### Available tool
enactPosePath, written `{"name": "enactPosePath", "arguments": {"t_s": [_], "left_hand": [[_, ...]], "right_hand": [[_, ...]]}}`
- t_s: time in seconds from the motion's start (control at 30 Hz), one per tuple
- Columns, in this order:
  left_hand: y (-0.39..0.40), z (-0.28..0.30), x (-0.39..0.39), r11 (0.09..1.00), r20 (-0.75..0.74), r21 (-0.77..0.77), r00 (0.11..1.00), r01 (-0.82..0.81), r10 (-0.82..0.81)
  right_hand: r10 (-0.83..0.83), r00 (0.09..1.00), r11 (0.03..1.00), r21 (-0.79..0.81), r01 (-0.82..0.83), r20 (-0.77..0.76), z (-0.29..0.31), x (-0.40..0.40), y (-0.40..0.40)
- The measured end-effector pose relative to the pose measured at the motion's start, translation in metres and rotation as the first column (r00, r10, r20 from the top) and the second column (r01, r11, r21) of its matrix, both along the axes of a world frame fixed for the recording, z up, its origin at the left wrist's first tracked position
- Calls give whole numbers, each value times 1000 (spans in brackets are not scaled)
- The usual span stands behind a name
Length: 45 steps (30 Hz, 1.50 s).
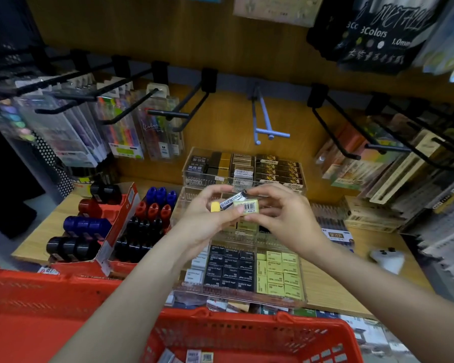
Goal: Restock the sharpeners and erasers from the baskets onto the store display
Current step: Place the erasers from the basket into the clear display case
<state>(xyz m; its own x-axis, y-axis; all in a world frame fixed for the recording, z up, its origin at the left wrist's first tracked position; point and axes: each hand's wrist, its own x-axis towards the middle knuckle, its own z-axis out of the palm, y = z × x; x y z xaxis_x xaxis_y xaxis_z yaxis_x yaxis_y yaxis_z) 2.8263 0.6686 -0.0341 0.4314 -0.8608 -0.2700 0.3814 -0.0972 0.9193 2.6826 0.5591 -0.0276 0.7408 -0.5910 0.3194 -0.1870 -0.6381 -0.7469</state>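
- Right now my left hand [210, 218] and right hand [278, 218] both pinch a small stack of erasers [243, 204], fingertips curled around the ends, above the clear tray [303, 292].
- Tray compartments hold black erasers [230, 268] and yellow erasers [279, 273].
- Red basket [247, 334] below holds a few packets.
- Red box [116, 231] holds sharpeners [152, 210].

Wood-panel wall [220, 48], black peg hooks [168, 113], wooden shelf [325, 289].
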Motion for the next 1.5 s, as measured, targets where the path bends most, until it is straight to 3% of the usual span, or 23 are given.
{"name": "enactPosePath", "arguments": {"t_s": [0.1, 0.23, 0.53, 0.63, 0.73, 0.8, 0.93, 1.1, 1.37, 1.5], "left_hand": [[4, 3, 1, 998, 107, 10, 992, 59, -59], [9, 7, 0, 994, 131, 0, 986, 105, -104], [9, 10, -3, 997, -24, -22, 997, 70, -70], [6, 4, 0, 998, -38, 49, 998, -48, 50], [4, -6, 9, 972, -20, 143, 981, -188, 193], [5, -12, 15, 962, -10, 175, 977, -209, 214], [9, -17, 21, 951, 0, 200, 971, -235, 240], [11, -24, 22, 933, 15, 215, 956, -290, 293], [8, -31, 21, 947, -31, 198, 964, -254, 265], [7, -32, 20, 949, -51, 199, 965, -244, 259]], "right_hand": [[-15, 999, 1000, 0, 15, 35, 3, -7, 1], [-22, 998, 1000, 2, 22, 59, 5, -12, 6], [-53, 998, 999, 11, 52, 38, 6, -14, 6], [-183, 983, 983, -3, 183, -11, 2, -24, -1], [-385, 913, 921, -5, 388, -135, -9, -47, -17], [-432, 876, 895, 21, 447, -215, -17, -60, -25], [-402, 868, 912, -37, 409, -292, -24, -57, -20], [-306, 898, 952, -122, 281, -316, -24, 3, -20], [-369, 838, 927, -98, 361, -402, -51, 74, -26], [-320, 871, 947, -133, 292, -372, -54, 70, -22]]}}
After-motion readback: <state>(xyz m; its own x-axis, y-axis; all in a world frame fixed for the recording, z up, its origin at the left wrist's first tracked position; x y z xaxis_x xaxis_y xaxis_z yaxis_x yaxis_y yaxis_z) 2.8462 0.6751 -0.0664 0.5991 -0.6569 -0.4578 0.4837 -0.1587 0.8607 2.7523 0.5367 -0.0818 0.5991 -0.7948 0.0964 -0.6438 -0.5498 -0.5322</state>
